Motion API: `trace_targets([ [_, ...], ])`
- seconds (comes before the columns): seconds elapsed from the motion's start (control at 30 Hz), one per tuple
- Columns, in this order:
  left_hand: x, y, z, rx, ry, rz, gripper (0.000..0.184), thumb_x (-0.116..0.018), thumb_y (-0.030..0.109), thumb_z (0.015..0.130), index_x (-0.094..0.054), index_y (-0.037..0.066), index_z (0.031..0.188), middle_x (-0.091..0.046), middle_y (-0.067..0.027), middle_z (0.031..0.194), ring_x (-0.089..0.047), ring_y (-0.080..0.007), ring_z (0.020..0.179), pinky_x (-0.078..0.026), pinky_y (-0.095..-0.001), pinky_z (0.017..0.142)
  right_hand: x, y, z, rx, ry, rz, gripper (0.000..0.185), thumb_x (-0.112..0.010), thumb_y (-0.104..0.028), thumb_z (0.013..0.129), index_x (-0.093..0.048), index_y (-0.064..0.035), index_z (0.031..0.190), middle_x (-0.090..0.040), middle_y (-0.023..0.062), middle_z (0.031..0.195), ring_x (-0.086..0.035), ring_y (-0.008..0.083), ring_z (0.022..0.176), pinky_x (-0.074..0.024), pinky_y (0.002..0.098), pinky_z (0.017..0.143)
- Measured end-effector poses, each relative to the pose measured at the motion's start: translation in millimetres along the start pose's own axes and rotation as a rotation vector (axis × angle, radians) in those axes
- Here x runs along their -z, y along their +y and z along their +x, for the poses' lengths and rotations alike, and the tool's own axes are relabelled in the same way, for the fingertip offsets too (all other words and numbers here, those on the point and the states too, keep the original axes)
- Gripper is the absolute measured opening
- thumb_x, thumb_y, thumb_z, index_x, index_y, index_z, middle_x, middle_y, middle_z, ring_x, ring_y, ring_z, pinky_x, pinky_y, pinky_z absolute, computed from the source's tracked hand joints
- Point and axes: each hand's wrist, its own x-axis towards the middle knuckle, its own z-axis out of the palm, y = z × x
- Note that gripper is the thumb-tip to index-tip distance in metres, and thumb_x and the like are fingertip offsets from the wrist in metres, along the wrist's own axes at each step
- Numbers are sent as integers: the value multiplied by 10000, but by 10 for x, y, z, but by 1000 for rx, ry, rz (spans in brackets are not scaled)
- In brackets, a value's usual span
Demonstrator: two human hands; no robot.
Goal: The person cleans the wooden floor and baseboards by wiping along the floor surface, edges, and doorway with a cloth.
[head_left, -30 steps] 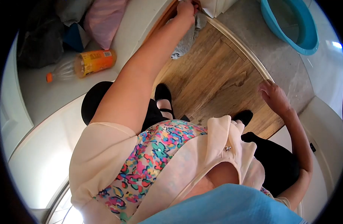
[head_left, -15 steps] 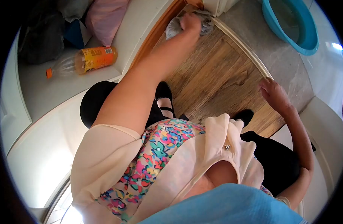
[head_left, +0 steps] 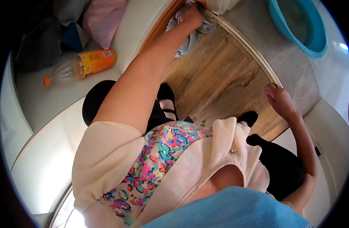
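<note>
My left hand (head_left: 190, 16) is closed on a crumpled grey cloth (head_left: 189, 45), pressing it down in the corner beside the orange-brown wooden edge. Part of the cloth bunches up above the fingers, and the rest spreads over the wood-look floor (head_left: 216, 72). Off to the right, my right hand (head_left: 281, 100) rests with loosely bent fingers at the pale threshold strip (head_left: 254, 57). Its fingertips touch the strip, and nothing shows in its grasp.
A blue basin (head_left: 322, 47) holding water stands on grey tile past the strip. An orange-labelled bottle (head_left: 94, 62) lies on a pale ledge at left, near a pink cushion-like bundle (head_left: 104, 22) and dark fabric (head_left: 37, 45). My black shoes (head_left: 166, 100) are on the wooden floor.
My left hand has moved slightly up and left, further into the corner. More of the cloth now shows below it on the floor. My right hand stays at the strip.
</note>
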Motion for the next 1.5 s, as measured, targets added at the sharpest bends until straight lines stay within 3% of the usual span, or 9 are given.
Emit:
trace_targets([
  [0.17, -470, -380, 184, -204, 299, 228, 496, -444, 384, 937, -512, 20, 1266, -647, -168, 1211, -645, -353, 1029, -526, -499, 747, -10, 125, 24, 35, 12, 3, 102, -560, -43, 894, -565, -13, 991, -632, 187, 967, -628, 386, 927, -509, 450, 801],
  [0.27, -332, -510, 259, -219, 36, 61, 557, -539, 93, 879, -404, 64, 1418, -582, -250, 1252, -640, -409, 989, -522, -530, 818, -39, 134, -17, 67, 74, 7, 103, -562, -49, 894, -555, -15, 990, -637, 185, 945, -631, 391, 904, -513, 452, 790],
  [0.5, -390, -311, -199, -320, 44, 79, 552, -531, 84, 838, -482, 106, 1387, -632, -244, 1175, -621, -381, 1070, -519, -477, 870, -15, 186, 136, 27, -10, -23, 109, -564, -52, 880, -565, -17, 984, -627, 193, 971, -623, 396, 916, -509, 461, 778],
  [0.57, -430, -406, -246, -634, 102, -4, 546, -553, 138, 871, -466, 157, 1410, -659, -201, 1121, -650, -369, 980, -533, -481, 833, -31, 197, 152, 8, -35, -69, 109, -569, -63, 893, -553, -17, 991, -638, 195, 965, -636, 394, 907, -521, 465, 773],
  [0.87, -335, -553, -165, -282, 122, 728, 438, -609, 214, 889, -584, 24, 1284, -557, -190, 1315, -614, -308, 1113, -520, -490, 773, -57, 101, 28, -17, 4, -70, 149, -568, -58, 879, -567, -23, 1024, -615, 190, 1001, -609, 402, 929, -500, 459, 784],
  [1.1, 47, -260, -39, -151, 60, 177, 332, -646, 249, 892, -646, 35, 1145, -664, -139, 1111, -654, -250, 998, -556, -433, 720, -65, 128, 45, 36, 22, -46, 108, -564, -51, 897, -566, -18, 1000, -629, 191, 987, -631, 386, 911, -520, 462, 777],
  [1.2, 268, -290, 18, -340, -46, 31, 538, -463, 374, 920, -481, 43, 1344, -686, -184, 1097, -645, -342, 1036, -522, -482, 784, -34, 114, 52, 27, 34, -39, 101, -564, -49, 894, -573, -18, 990, -627, 190, 989, -631, 385, 914, -520, 457, 778],
  [1.27, 207, -419, 259, -650, -166, 104, 462, -493, 342, 902, -586, 33, 1232, -682, -211, 1056, -633, -350, 995, -509, -474, 820, -35, 130, 42, 6, 32, -18, 100, -565, -49, 893, -577, -16, 986, -626, 190, 990, -630, 385, 916, -520, 456, 780],
  [1.5, 330, -285, 4, -736, 62, 497, 292, -571, 256, 802, -704, 19, 909, -670, -184, 938, -584, -346, 981, -433, -448, 934, -69, 211, 53, -7, 28, 8, 111, -585, -20, 861, -591, -17, 972, -624, 180, 987, -616, 384, 935, -506, 436, 802],
])
